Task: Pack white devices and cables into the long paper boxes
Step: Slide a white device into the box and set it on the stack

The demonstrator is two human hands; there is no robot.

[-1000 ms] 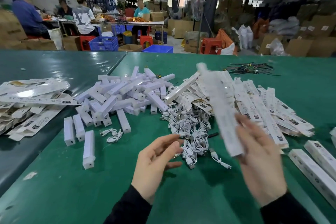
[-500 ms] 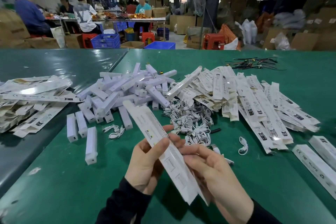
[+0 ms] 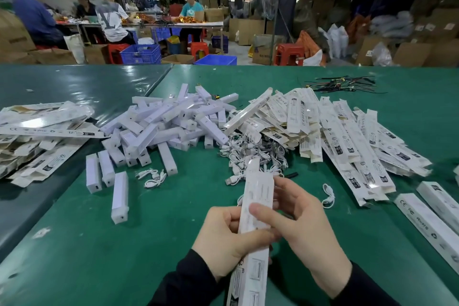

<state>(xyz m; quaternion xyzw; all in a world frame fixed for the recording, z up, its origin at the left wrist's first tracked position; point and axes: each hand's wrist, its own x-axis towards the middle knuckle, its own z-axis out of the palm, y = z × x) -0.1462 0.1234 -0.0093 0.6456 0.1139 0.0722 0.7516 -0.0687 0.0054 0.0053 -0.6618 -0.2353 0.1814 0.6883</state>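
Green matting covers the table (image 3: pixel 298 87), with a warehouse of cartons and seated workers behind it. Over the near edge, both hands hold one long paper box (image 3: pixel 257 208) that runs from the bottom of the view up toward the middle of the table. The left hand (image 3: pixel 224 238) curls round the box from the left, its fingers wrapped against the side and underside. The right hand (image 3: pixel 305 228) grips from the right, thumb laid across the printed top face and fingers bent behind the far part of the box. Black sleeves cover both wrists.

Just beyond the box's far end lies a tangle of white cables (image 3: pixel 253 154), with one USB plug (image 3: pixel 231 180) poking out toward the hands. A single coiled cable (image 3: pixel 328 197) lies alone to the right of the hands, and another small coil (image 3: pixel 152 176) sits to the left near the loose devices. A heap of white devices (image 3: pixel 169 122) is piled left of the cables, with a few lying apart at its near edge, one device (image 3: pixel 120 197) closest to the left hand. Right of the cables spreads a stack of flat boxes (image 3: pixel 347 136), and two made-up boxes (image 3: pixel 427 226) lie at the right edge. More flat boxes (image 3: pixel 42 131) lie far left. A bundle of dark wires (image 3: pixel 345 83) rests on the far right of the table.
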